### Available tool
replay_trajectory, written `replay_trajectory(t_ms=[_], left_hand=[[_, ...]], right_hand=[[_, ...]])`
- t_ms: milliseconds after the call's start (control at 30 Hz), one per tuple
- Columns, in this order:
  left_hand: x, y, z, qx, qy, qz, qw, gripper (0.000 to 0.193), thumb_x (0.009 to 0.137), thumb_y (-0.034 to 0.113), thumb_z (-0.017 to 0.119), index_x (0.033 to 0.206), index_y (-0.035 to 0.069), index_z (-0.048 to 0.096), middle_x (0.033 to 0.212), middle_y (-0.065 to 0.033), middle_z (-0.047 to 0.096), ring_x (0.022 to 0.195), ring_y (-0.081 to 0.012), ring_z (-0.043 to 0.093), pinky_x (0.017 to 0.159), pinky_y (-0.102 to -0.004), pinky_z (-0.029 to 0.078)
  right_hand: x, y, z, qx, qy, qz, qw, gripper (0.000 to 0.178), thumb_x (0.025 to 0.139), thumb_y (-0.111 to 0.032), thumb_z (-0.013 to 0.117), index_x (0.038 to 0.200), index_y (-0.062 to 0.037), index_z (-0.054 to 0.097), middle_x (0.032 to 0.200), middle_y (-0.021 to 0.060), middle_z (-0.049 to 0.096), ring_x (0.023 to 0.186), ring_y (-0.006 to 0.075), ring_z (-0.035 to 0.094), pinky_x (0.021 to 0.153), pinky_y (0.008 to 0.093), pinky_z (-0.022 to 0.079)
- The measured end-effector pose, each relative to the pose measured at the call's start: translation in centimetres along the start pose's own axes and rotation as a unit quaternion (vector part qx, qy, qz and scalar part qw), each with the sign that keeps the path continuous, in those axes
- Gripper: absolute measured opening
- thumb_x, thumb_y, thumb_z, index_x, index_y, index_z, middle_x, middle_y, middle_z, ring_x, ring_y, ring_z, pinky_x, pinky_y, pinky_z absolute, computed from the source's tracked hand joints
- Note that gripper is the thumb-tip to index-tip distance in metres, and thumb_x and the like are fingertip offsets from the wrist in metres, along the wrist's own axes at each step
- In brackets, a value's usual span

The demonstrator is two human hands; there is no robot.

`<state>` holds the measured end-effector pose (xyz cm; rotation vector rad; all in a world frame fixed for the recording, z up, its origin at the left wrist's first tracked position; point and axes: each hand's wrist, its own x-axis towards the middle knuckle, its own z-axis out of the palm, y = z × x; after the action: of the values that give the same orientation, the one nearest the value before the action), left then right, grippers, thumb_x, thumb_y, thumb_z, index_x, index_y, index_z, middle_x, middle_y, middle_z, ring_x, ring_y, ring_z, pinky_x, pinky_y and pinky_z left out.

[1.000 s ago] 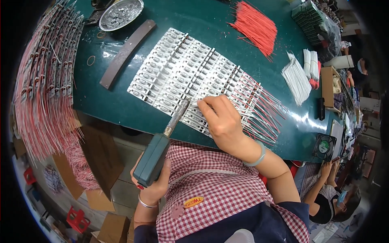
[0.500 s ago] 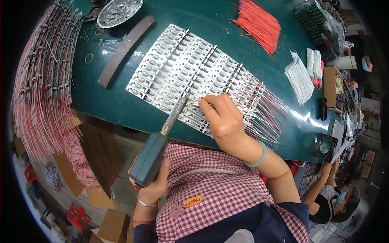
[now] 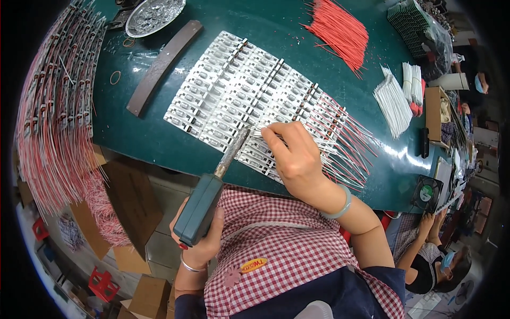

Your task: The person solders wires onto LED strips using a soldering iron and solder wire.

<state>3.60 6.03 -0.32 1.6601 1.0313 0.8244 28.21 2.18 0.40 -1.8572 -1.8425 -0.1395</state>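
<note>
My left hand (image 3: 204, 234) is wrapped round the green body of a soldering iron (image 3: 199, 210). The iron's long metal barrel slants up to the right, its tip at the white plastic battery holders (image 3: 234, 95) laid edge to edge on the table. Close beside that tip, my right hand (image 3: 297, 154) is closed in a pinch on a white wire (image 3: 260, 132). The exact spot where wire and tip come together is too small to make out. Red and white wires (image 3: 353, 138) trail off the right side of the holders, partly behind my right hand.
Beyond the holders lie a brown curved bar (image 3: 164, 66), a metal dish of silvery scraps (image 3: 154, 18) and red wires (image 3: 340, 34). White wire bundles (image 3: 393, 103) and a small fan (image 3: 426, 192) are at the right. Wired holders (image 3: 58, 106) hang at the left, above cardboard boxes (image 3: 133, 196). A co-worker sits lower right.
The soldering iron has shifted slightly up and to the right, with my left hand on it. My right hand has hardly moved.
</note>
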Motion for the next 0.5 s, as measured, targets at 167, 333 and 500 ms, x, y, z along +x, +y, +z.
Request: replay_trajectory(t_ms=[167,333,500], left_hand=[[0.26,-0.11,0.06,0.013,-0.017,0.017,1.000,0.023,0.077,-0.001,0.076,0.099,-0.006,0.070,0.090,-0.0156,0.069,0.072,-0.0262,0.068,0.066,-0.0310,0.054],[0.52,0.08,0.09,0.012,-0.031,0.012,0.999,0.019,0.077,-0.002,0.075,0.095,-0.005,0.069,0.089,-0.0148,0.068,0.071,-0.0263,0.067,0.065,-0.0314,0.054],[0.88,0.41,-0.35,0.060,-0.060,0.046,0.995,0.016,0.076,-0.002,0.075,0.091,-0.004,0.069,0.084,-0.0132,0.066,0.068,-0.0269,0.065,0.059,-0.0316,0.051]], right_hand=[[0.21,-0.06,-0.03,-0.003,-0.004,0.001,1.000,0.036,0.071,0.000,0.062,0.105,0.0083,0.065,0.098,0.0152,0.062,0.085,0.0275,0.059,0.071,0.0353,0.051],[0.30,0.09,0.09,0.002,0.000,-0.012,1.000,0.035,0.070,0.000,0.063,0.104,0.0083,0.065,0.098,0.0150,0.062,0.084,0.0271,0.058,0.071,0.0351,0.051],[0.49,-0.03,0.19,0.001,-0.002,-0.011,1.000,0.035,0.070,0.000,0.063,0.103,0.0081,0.065,0.098,0.0145,0.062,0.084,0.0266,0.058,0.070,0.0342,0.052]])
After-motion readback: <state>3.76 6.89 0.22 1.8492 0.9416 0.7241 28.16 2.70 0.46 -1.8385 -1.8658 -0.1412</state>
